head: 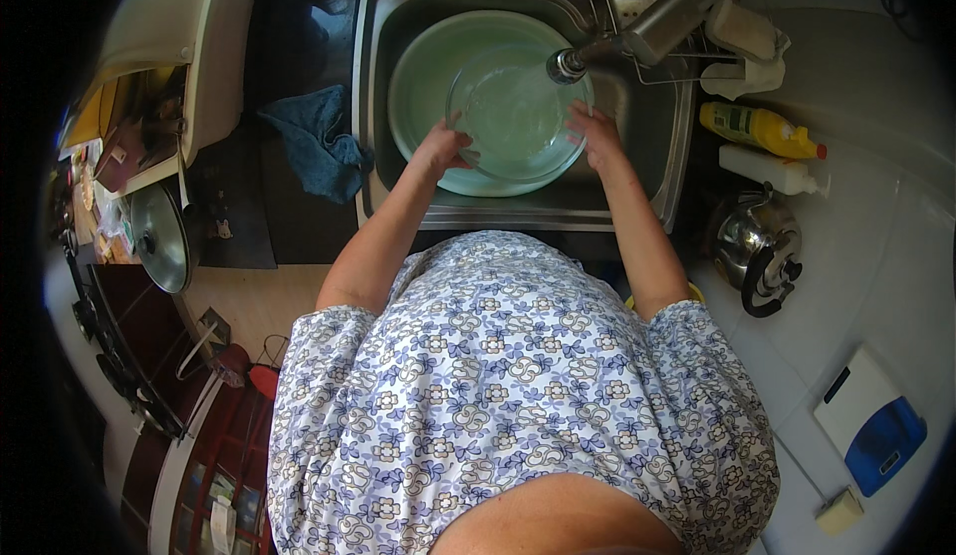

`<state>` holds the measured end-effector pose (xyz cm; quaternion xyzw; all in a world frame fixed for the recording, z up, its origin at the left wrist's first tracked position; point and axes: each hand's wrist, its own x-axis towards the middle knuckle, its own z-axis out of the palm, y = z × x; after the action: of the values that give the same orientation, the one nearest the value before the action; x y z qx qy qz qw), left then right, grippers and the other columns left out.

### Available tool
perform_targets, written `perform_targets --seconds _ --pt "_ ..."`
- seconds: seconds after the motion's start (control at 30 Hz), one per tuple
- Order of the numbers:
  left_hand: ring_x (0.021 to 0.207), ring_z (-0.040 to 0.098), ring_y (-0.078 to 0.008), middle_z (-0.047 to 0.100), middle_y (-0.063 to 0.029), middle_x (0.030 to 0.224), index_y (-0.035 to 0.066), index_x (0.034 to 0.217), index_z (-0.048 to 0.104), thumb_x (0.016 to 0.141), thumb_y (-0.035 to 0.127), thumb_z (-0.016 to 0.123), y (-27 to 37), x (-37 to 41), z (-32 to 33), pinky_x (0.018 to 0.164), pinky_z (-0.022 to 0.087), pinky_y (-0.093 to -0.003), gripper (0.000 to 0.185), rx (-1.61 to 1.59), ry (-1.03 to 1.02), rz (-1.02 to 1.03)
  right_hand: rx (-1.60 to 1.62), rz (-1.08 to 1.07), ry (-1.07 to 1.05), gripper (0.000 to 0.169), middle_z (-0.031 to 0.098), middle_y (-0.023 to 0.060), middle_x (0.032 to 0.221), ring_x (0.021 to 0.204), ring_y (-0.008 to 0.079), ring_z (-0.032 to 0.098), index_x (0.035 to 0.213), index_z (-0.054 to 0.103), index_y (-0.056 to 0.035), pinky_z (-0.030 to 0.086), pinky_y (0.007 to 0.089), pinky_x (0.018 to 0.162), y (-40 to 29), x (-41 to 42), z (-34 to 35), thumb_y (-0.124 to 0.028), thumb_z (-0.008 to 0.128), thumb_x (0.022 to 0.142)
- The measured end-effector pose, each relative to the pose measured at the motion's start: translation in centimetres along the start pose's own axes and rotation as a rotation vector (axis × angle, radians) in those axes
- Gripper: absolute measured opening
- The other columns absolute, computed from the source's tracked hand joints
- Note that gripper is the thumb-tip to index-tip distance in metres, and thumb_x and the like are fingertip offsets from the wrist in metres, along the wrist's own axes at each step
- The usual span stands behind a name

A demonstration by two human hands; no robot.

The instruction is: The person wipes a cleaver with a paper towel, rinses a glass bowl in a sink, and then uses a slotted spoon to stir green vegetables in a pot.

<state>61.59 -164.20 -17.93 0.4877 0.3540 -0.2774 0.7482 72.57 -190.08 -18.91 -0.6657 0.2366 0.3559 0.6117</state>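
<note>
A clear glass bowl (515, 118) is held between my two hands, over a large pale green basin (422, 70) in the steel sink (642, 174). My left hand (447, 146) grips the bowl's near left rim. On the right side, my right hand (594, 131) has its fingers around the rim. The faucet head (566, 67) hangs over the bowl's far right part, and water appears to spray from it into the bowl. Whether the bowl touches the basin's bottom I cannot tell.
A blue cloth (317, 144) lies left of the sink, near a cream-coloured bin (224, 70) and a pan lid (160, 238). To the right are a yellow bottle (758, 129), a white pump bottle (765, 169) and a steel kettle (754, 245). A wire dish rack (680, 70) stands at the far right.
</note>
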Motion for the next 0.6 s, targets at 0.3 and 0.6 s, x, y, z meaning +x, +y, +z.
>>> perform_targets --seconds 0.3,0.6 --pt "0.087 0.06 -0.0358 0.05 -0.0248 0.113 0.012 0.14 0.015 0.077 -0.001 0.049 -0.48 0.6 -0.13 0.067 0.053 -0.0425 0.072 -0.033 0.03 -0.028 0.075 0.004 0.008 0.043 0.057 -0.0019 0.099 0.083 0.0114 0.053 0.118 0.053 -0.0093 0.043 0.0319 0.071 0.37 0.26 0.27 -0.023 0.064 0.079" --pt "0.088 0.061 -0.034 0.051 -0.0251 0.112 0.011 0.139 0.016 0.077 0.0 0.049 -0.61 0.97 -0.05 0.067 0.054 -0.0409 0.071 -0.021 0.043 -0.036 0.07 0.0 0.014 0.04 0.057 -0.003 0.099 0.084 0.0118 0.053 0.116 0.055 -0.0109 0.043 0.032 0.071 0.35 0.47 0.12 -0.025 0.064 0.079"
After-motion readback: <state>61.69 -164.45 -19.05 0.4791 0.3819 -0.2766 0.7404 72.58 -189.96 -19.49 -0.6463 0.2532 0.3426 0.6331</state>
